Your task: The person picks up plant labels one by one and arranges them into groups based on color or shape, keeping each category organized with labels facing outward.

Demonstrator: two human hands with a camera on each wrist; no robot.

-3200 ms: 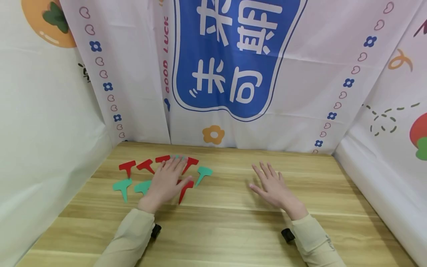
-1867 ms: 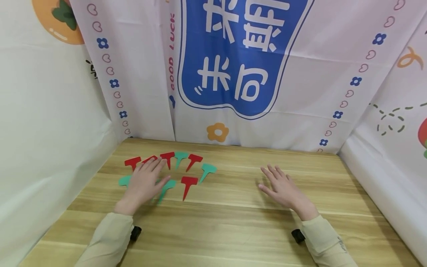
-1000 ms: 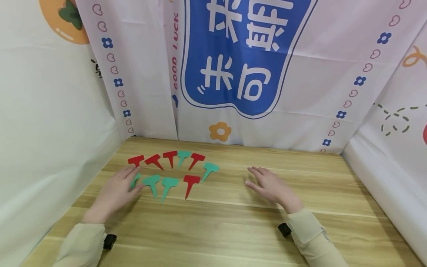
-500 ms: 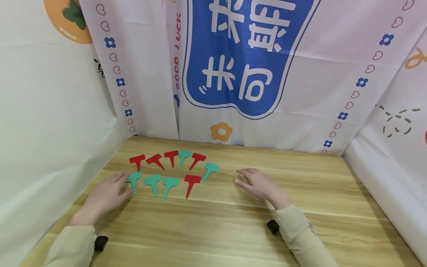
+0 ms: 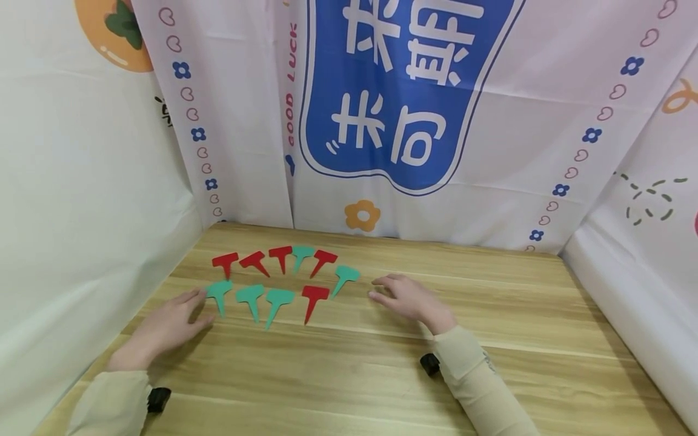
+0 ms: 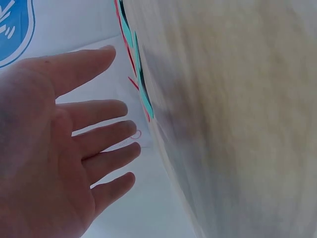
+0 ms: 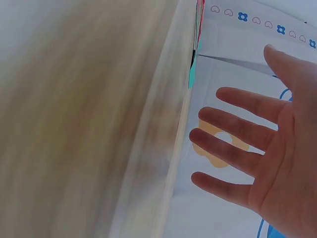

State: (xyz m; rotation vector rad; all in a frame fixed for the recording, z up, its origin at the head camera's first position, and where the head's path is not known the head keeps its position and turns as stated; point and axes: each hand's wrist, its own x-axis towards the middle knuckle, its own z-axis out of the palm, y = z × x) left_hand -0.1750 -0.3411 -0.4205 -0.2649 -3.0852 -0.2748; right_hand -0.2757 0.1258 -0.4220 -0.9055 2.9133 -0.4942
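Several flat T-shaped plant labels lie in two loose rows on the left of the wooden table: red ones such as the front red label [image 5: 314, 301] and green ones such as the leftmost green label [image 5: 220, 293]. My left hand [image 5: 166, 326] hovers just left of that green label, fingers apart and holding nothing. In the left wrist view its palm [image 6: 54, 148] shows bare. My right hand [image 5: 410, 299] is over the table, to the right of the rightmost green label [image 5: 345, 276]. In the right wrist view the right hand's fingers [image 7: 230, 144] are spread with nothing in them.
The wooden table [image 5: 349, 375] reaches back to a printed cloth [image 5: 491, 181] hanging behind it. White cloth walls stand at the left [image 5: 98, 200] and right [image 5: 643, 260]. A black wrist camera [image 5: 159, 400] sits under the left cuff, another camera [image 5: 430, 364] under the right.
My left hand has moved left and toward me, off the labels, which are all uncovered now. My right hand has shifted left, closer to the labels. The head view has turned slightly left.
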